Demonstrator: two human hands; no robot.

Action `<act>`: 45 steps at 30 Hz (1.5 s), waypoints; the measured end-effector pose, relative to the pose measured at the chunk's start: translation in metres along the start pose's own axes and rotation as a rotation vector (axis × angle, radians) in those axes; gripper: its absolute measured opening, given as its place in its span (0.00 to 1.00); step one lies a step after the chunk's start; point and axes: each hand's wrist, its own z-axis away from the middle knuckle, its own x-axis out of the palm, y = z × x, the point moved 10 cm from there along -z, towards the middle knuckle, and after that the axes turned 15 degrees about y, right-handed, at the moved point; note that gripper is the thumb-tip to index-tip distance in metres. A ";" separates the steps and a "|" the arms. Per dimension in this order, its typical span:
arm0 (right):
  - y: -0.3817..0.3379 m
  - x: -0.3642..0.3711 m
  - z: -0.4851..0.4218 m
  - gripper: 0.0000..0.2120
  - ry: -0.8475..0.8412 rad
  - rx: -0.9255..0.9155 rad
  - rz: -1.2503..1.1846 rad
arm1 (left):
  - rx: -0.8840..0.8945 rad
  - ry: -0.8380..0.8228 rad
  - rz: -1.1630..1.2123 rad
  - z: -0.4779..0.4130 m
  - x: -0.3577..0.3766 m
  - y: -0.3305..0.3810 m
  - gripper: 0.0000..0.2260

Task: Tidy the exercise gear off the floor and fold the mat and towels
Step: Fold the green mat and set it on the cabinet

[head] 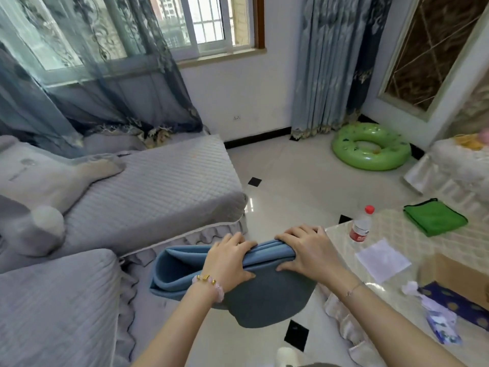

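While both hands [229,260] [304,251] grip its top, the mat [264,300] sags below.

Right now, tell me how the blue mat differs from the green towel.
The blue mat is gripped in the left hand and right hand above the floor; the green towel lies untouched on the table. The mat's layers gape loosely; the towel sits flat. Both are folded.

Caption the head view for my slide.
The left hand and right hand grip a folded blue mat above the tiled floor, between a grey sofa and a table bearing a green towel.
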 end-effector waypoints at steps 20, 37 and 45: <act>0.228 0.093 -0.272 0.28 0.084 0.236 0.186 | 0.295 -0.061 0.136 -0.397 0.066 -0.070 0.27; 0.423 0.143 -0.381 0.28 0.084 0.506 0.225 | 0.551 -0.148 0.154 -0.646 0.135 -0.034 0.28; 0.582 0.135 -0.395 0.30 0.126 0.626 0.273 | 0.690 -0.171 0.139 -0.790 0.175 0.070 0.28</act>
